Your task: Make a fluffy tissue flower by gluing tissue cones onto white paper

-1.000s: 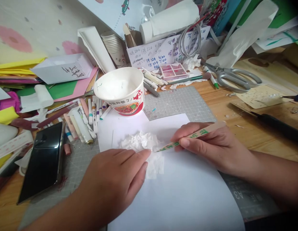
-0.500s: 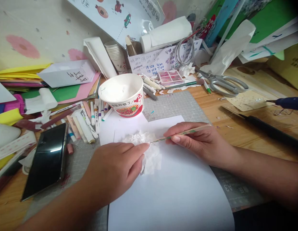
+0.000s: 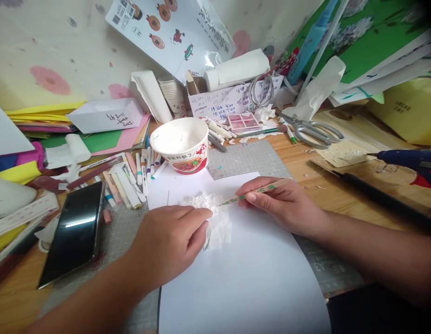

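Note:
Crumpled white tissue paper [image 3: 218, 232] lies in a ruffled clump on a large white paper sheet [image 3: 246, 287]. My left hand [image 3: 170, 246] rests over its left side, with thumb and index finger closed on it. From the right, my right hand [image 3: 285, 202] pinches a flat wooden stick [image 3: 267, 187] with green print. The stick's tip touches or nearly touches the ruffled upper part of the tissue; the exact contact is too small to tell. A white paper bowl [image 3: 182, 144] with a red food print stands just behind the tissue.
Several markers [image 3: 132, 185] and a black phone [image 3: 74, 232] lie to the left. Scissors [image 3: 313, 129], a black-handled tool [image 3: 378, 197] and a blue glue gun [image 3: 406, 160] lie to the right. A grey cutting mat [image 3: 259, 155] lies under the sheet.
The camera view has shifted slightly, so more of the glue gun shows. My hands keep nearly the same places; the stick still points at the tissue.

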`<state>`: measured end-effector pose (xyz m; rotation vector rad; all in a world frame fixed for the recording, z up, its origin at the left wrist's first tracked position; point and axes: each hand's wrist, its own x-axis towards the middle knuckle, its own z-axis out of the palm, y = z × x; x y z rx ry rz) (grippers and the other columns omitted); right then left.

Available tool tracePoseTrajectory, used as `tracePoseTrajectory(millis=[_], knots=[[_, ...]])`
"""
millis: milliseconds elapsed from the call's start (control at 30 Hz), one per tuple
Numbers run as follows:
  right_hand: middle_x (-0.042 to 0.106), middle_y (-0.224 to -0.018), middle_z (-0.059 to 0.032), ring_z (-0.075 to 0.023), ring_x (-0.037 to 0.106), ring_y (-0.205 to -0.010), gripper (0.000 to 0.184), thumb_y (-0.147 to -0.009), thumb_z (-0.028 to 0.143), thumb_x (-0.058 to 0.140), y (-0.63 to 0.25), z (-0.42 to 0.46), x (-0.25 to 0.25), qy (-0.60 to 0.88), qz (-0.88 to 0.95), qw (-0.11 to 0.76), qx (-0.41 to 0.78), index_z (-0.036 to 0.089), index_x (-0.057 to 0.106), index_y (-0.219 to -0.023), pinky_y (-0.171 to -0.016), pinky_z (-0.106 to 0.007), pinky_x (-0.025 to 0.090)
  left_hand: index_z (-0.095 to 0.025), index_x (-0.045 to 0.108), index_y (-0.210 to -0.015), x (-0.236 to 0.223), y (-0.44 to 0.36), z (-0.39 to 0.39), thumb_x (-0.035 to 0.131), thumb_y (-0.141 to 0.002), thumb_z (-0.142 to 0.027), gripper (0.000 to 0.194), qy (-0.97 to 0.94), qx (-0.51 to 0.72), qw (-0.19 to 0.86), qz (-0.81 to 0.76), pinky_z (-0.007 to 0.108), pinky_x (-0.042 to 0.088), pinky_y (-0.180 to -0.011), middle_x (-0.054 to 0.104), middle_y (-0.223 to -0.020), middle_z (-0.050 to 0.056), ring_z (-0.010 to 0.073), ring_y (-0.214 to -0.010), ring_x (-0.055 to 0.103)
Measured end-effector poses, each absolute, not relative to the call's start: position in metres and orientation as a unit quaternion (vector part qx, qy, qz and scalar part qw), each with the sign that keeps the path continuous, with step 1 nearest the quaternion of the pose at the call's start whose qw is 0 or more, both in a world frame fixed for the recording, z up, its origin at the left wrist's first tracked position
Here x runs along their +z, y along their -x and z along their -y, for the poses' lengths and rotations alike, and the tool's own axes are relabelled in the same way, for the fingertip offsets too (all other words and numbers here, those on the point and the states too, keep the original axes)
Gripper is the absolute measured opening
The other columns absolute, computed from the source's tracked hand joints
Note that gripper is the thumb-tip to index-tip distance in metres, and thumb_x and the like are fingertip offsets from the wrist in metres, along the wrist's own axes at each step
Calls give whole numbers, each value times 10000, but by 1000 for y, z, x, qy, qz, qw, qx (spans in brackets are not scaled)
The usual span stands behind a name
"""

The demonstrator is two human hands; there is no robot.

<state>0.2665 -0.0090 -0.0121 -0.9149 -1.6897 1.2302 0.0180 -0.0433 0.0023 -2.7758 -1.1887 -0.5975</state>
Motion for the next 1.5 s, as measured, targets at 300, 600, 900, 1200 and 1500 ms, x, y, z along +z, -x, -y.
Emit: tracePoseTrajectory(millis=[300, 600, 900, 1200, 1500], knots=[[682, -730, -24, -126, 645, -658, 233, -841, 395, 703, -270, 7, -21, 335, 586, 442, 590, 164, 732, -827, -634, -246, 536, -214, 705, -994, -4, -18, 37, 465, -900, -152, 264, 915, -194, 62, 348, 253, 407, -536, 657, -640, -29, 133, -550, 607], [660, -696, -33, -148, 644, -613, 283, -898, 410, 622, -269, 10, -24, 349, 655, 471, 476, 147, 706, -837, -593, -272, 526, -204, 684, -891, 4, -16, 37, 460, -880, -132, 235, 893, -240, 87, 370, 240, 409, -556, 630, -605, -26, 137, -564, 598], [592, -819, -57, -193, 582, -849, 391, -1001, 450, 376, -286, -38, 41, 382, 780, 473, 150, 193, 569, -778, -832, -343, 460, -202, 605, -723, 1, -28, 55, 419, -846, -78, 256, 881, -342, 91, 313, 313, 308, -489, 503, -538, -20, 161, -480, 455], [665, -1120, -94, -226, 618, -1056, 203, -890, 181, 630, -148, -108, 100, 395, 918, 0, 42, 150, 664, -1088, -937, -389, 484, -202, 561, -715, -5, -28, 56, 426, -821, -104, 198, 882, -352, 73, 304, 304, 333, -504, 543, -568, -11, 159, -495, 502], [608, -1244, -93, -228, 625, -1063, 333, -945, 340, 595, -95, -125, 87, 402, 881, -249, -32, 167, 590, -1229, -891, -438, 545, -207, 533, -695, -11, -27, 52, 479, -708, -112, 110, 872, -364, 89, 314, 298, 302, -473, 545, -546, -11, 159, -474, 491]])
